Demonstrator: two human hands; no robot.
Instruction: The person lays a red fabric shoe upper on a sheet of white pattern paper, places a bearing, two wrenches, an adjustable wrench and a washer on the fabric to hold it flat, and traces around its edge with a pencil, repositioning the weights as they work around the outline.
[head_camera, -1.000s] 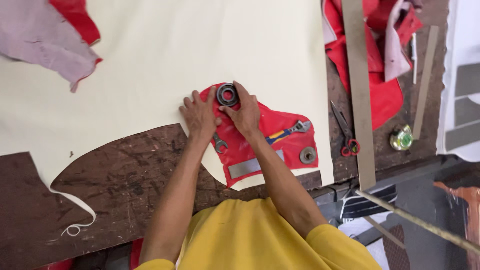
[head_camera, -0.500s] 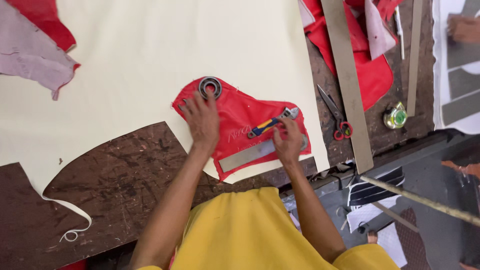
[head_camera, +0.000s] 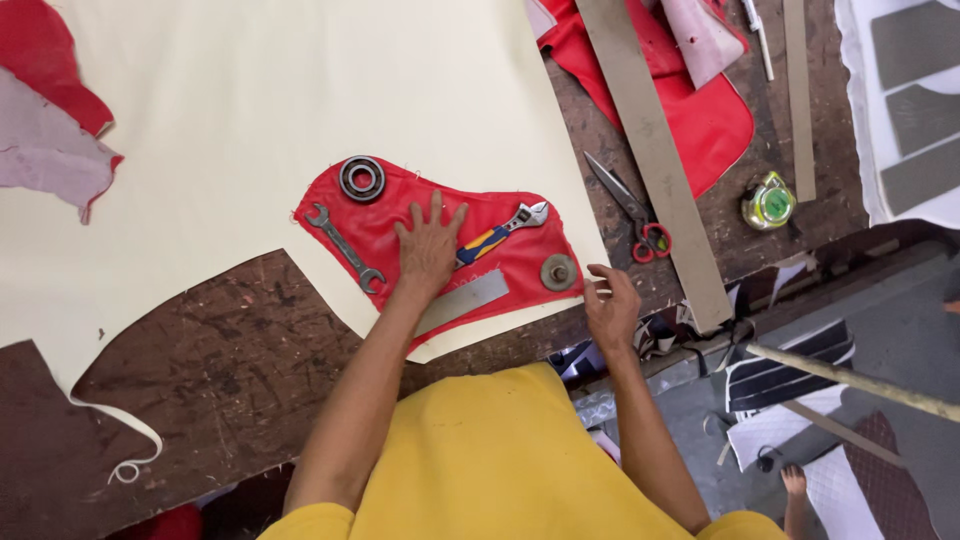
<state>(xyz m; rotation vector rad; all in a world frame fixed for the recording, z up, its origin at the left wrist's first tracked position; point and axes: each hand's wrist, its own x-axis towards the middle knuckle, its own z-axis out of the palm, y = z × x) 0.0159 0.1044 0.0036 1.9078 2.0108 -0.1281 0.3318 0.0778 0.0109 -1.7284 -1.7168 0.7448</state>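
The left hand (head_camera: 428, 248) now lies flat, fingers spread, pressing the red pattern piece (head_camera: 420, 225) onto the cream sheet (head_camera: 250, 120). The right hand (head_camera: 610, 305) has left the adjustable wrench (head_camera: 500, 235) and hovers loosely open, empty, at the desk (head_camera: 220, 330) edge.

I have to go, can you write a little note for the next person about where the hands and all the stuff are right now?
Left hand: flat and open on the red pattern piece, pressing it onto the cream sheet.
Right hand: empty, fingers loosely curled at the table edge, just off the sheet.
On the red piece as weights: bearing ring, open-end wrench, adjustable wrench, round disc, metal ruler.
Scissors lie on the wooden table to the right, untouched.
Done: pattern laid and weighted.
Left: no cut shows around the pattern.
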